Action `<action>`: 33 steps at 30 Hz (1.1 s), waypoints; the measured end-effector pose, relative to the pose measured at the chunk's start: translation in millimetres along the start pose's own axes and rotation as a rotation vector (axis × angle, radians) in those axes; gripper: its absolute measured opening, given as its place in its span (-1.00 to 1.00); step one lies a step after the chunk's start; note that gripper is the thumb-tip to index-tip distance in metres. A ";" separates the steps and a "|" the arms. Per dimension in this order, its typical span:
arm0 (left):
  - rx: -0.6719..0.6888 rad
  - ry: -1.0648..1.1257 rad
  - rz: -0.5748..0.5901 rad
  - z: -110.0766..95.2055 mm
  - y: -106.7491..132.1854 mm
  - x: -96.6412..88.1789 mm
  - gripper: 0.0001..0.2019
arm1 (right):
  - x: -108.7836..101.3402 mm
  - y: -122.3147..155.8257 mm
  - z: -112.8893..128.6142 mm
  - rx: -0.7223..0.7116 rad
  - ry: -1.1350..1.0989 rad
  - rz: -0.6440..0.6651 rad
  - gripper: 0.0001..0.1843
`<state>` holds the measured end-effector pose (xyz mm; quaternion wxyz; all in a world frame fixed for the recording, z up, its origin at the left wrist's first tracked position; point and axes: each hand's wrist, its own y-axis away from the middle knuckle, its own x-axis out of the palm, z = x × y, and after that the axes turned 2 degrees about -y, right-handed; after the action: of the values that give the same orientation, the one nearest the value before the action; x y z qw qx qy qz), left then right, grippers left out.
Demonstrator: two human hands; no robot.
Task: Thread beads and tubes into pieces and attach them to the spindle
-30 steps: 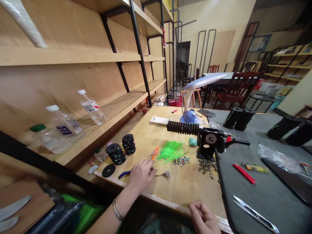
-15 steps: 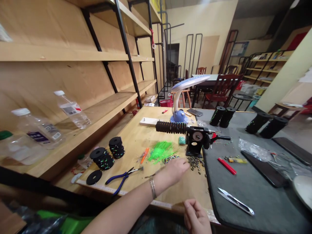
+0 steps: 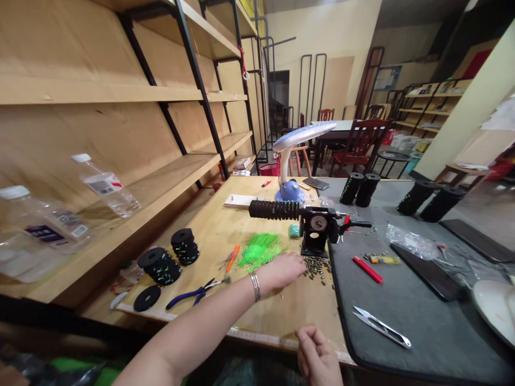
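My left hand (image 3: 285, 269) reaches across the wooden table, its fingers curled down at the edge of a pile of small metallic pieces (image 3: 317, 266). Whatever its fingertips grip is hidden. Bright green strands (image 3: 260, 249) lie just beyond my wrist. By the table's front edge, my right hand (image 3: 317, 355) is closed, thumb against forefinger; anything between them is too small to make out. Behind the metallic pile stands a black clamp-like device (image 3: 317, 228) with a dial, and a ribbed black foam roll (image 3: 276, 209) extends left from it.
Blue-handled pliers (image 3: 197, 294), an orange tool (image 3: 232, 258) and stacked black foam discs (image 3: 160, 266) lie leftward. On the grey mat (image 3: 382, 300) are thread snips (image 3: 382, 327), a red stick (image 3: 367, 269) and several black rolls (image 3: 352, 188). A desk lamp (image 3: 290, 190) stands behind.
My left hand has moved slightly forward and now covers the multicoloured beads beside the green strands. The view has turned slightly right. My right hand stays closed near the table edge.
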<state>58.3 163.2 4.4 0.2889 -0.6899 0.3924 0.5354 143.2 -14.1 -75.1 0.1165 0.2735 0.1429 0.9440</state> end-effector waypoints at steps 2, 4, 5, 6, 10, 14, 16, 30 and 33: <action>0.003 -0.032 0.001 0.2 2.1 -1.9 -0.80 | 1.0 1.0 0.0 -0.025 0.004 -0.020 -0.44; 0.006 -0.047 0.005 1.7 4.7 -5.0 -0.80 | 3.5 2.4 -0.5 -0.045 0.001 -0.039 -0.44; 0.005 -0.052 0.006 2.8 6.0 -6.8 -0.79 | 4.8 3.0 -0.8 -0.052 -0.005 -0.049 -0.44; 0.003 -0.055 0.006 3.8 7.0 -8.6 -0.79 | 6.1 3.5 -1.1 -0.052 -0.010 -0.054 -0.44; 0.004 -0.064 -0.007 5.4 9.1 -14.8 -0.80 | 9.4 3.8 -0.6 -0.050 -0.013 -0.059 -0.42; 0.047 -0.054 -0.040 3.8 8.1 -14.5 -0.83 | 10.7 4.4 1.7 -0.057 -0.008 -0.060 -0.44; 0.062 -0.044 -0.049 4.1 6.1 -11.4 -0.85 | 11.4 5.1 2.7 -0.063 0.009 -0.062 -0.43; -0.016 0.100 -0.155 -27.9 27.9 -30.1 -0.82 | 9.6 10.3 12.7 -0.068 0.113 -0.054 -0.43; -0.224 0.586 -0.366 -51.2 66.6 -20.3 -0.92 | 11.6 17.4 17.0 -0.112 0.205 -0.088 -0.46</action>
<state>25.5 91.0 38.7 0.1778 -0.9002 0.2673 0.2941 140.5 -23.4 -49.9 0.1576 0.1621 0.1128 0.9676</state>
